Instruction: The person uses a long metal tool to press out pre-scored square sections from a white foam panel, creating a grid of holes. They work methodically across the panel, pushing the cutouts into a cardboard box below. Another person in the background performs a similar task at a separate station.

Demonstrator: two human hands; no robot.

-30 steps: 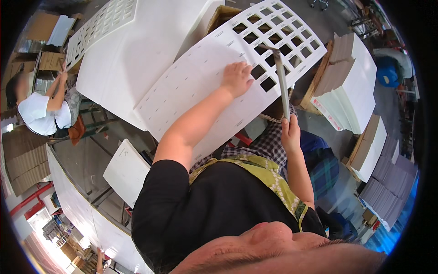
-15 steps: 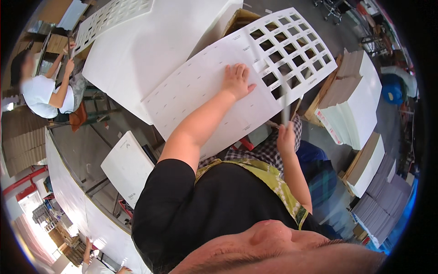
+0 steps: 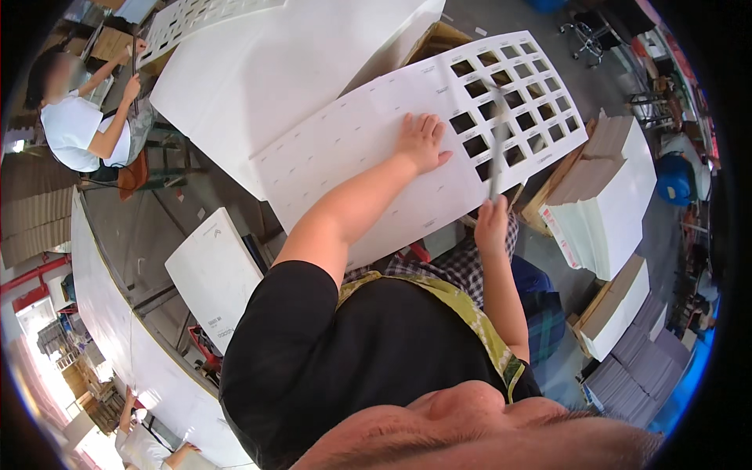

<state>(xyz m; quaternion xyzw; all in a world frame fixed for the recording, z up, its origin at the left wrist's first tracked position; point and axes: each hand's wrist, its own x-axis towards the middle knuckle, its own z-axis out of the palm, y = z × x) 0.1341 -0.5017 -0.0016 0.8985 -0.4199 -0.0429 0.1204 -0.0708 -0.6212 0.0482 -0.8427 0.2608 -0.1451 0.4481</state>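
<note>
Stacks of boards (image 3: 627,188) stand on the workshop floor to your right, with a blue container (image 3: 674,184) beyond them and a wheeled chair (image 3: 583,37) farther off. To your left, a co-worker in a white top (image 3: 78,133) sits near another perforated sheet (image 3: 211,16) and holds a dark rod (image 3: 135,74) in both hands. Broad white boards (image 3: 298,70) lie between the two of you, and a white panel (image 3: 215,274) is nearer your left side.

In front of you, slanting from your lap up to the right, is a long white sheet (image 3: 439,180). Its far right part has rows of square openings (image 3: 546,111), dark where you see through them; the rest is plain with small printed marks. A brown box (image 3: 431,43) shows past its far edge.

Your left hand (image 3: 421,144) lies flat on the plain part, fingers spread, just beside the openings. Your right hand (image 3: 492,223) is closed around the near end of a slim stick (image 3: 498,149), slightly blurred. Its far end is over the openings; you cannot tell whether it touches the sheet.
</note>
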